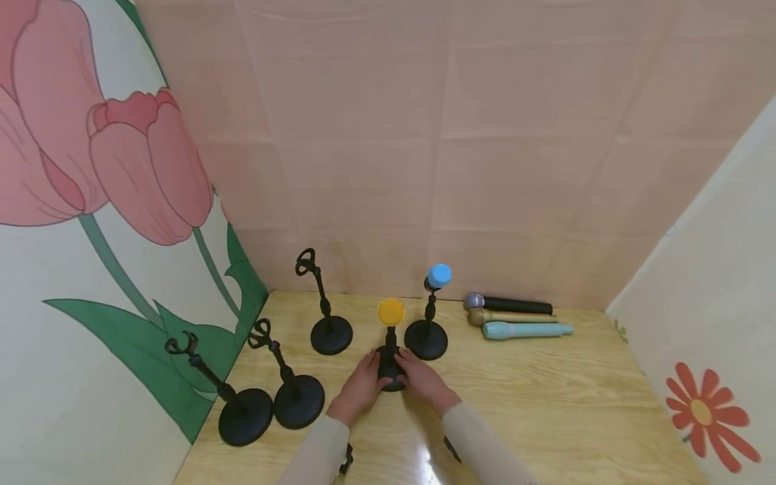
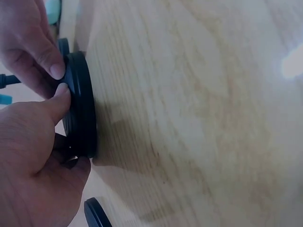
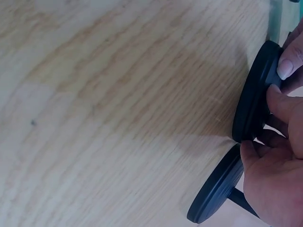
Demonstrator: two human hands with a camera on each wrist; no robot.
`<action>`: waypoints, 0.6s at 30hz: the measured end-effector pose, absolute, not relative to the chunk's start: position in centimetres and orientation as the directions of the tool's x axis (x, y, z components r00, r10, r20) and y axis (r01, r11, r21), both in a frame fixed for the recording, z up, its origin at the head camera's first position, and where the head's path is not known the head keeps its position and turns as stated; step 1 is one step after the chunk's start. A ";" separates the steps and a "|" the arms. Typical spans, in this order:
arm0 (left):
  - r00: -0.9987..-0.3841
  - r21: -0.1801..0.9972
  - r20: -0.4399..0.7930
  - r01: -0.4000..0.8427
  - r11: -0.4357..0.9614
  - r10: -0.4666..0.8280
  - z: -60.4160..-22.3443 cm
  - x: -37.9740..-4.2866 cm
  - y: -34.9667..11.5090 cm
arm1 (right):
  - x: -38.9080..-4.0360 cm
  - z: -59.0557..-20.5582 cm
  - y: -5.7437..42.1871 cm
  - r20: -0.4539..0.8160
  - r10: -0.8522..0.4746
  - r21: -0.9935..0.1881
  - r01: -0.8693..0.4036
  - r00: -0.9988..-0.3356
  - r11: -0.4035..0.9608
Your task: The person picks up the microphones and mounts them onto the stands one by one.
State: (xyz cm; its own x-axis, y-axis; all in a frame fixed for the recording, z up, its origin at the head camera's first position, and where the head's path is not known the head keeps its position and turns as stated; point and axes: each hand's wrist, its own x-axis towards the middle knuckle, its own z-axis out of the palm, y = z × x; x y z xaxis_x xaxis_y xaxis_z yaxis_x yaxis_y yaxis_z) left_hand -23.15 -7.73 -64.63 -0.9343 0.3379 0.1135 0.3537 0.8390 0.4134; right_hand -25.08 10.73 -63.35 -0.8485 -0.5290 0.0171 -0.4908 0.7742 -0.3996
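Both hands hold the round base of a black microphone stand [image 1: 391, 338] from its two sides, and it stands upright on the table. A yellow round end [image 1: 391, 312] tops it; the rest of that piece is hidden. My left hand [image 1: 360, 385] grips the left edge of the base [image 2: 84, 109], thumb on top. Opposite, my right hand [image 1: 426, 378] grips the right edge, its thumb also on top [image 3: 278, 99]. Just behind to the right, a second stand [image 1: 426, 339] bears a blue round-ended piece [image 1: 439, 275]; its base sits close to the held one.
Left are black stands with bare clips: one at the back [image 1: 331, 335], one nearer [image 1: 299, 403], one leftmost [image 1: 245, 417]. Black [image 1: 518, 305], gold [image 1: 515, 317] and teal [image 1: 527, 330] microphones lie at back right. A small dark object [image 1: 347, 459] shows beside the left sleeve.
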 end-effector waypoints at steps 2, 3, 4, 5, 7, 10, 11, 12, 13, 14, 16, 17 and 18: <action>-0.936 0.406 0.093 0.346 0.846 0.338 -64.7 -23.5 -7.8 | -25.3 -63.3 10.6 0.010 -0.528 -0.406 -0.486 -0.849 0.774; -0.938 0.401 0.079 0.339 0.851 0.337 -64.7 -23.6 -7.8 | -25.4 -63.2 10.6 0.003 -0.527 -0.408 -0.482 -0.850 0.776; -0.939 0.398 0.070 0.335 0.854 0.335 -64.8 -23.8 -7.9 | -25.5 -63.1 10.5 0.003 -0.527 -0.410 -0.482 -0.850 0.774; -0.941 0.398 0.062 0.330 0.856 0.334 -64.8 -23.9 -7.9 | -25.6 -63.0 10.4 -0.002 -0.526 -0.414 -0.478 -0.850 0.774; -0.943 0.397 0.051 0.322 0.859 0.330 -64.8 -24.3 -8.0 | -25.9 -62.8 10.2 -0.001 -0.529 -0.419 -0.480 -0.849 0.771; -0.942 0.393 0.057 0.325 0.860 0.330 -64.7 -24.6 -8.1 | -26.1 -62.6 10.0 0.001 -0.529 -0.427 -0.479 -0.848 0.767; -0.942 0.388 0.059 0.327 0.861 0.331 -64.6 -24.7 -8.1 | -26.2 -62.6 10.0 0.000 -0.530 -0.425 -0.480 -0.848 0.767; -0.941 0.388 0.061 0.329 0.861 0.332 -64.5 -24.8 -8.1 | -26.2 -62.6 9.9 -0.002 -0.531 -0.422 -0.480 -0.847 0.769; -0.940 0.390 0.066 0.332 0.859 0.334 -64.4 -24.8 -8.1 | -26.3 -62.6 9.9 -0.008 -0.529 -0.423 -0.476 -0.849 0.771; -0.940 0.392 0.066 0.333 0.858 0.335 -64.3 -24.9 -8.1 | -26.4 -62.6 9.9 -0.012 -0.528 -0.422 -0.474 -0.849 0.773; -0.940 0.400 0.054 0.328 0.856 0.336 -64.0 -25.1 -8.1 | -26.6 -62.7 9.9 -0.015 -0.526 -0.417 -0.473 -0.850 0.776; -0.941 0.401 0.046 0.325 0.856 0.336 -63.9 -25.1 -8.1 | -26.7 -62.7 9.8 -0.019 -0.526 -0.413 -0.472 -0.851 0.779; -0.942 0.403 0.035 0.320 0.857 0.335 -63.8 -25.2 -8.1 | -26.9 -62.7 9.8 -0.021 -0.525 -0.414 -0.470 -0.851 0.780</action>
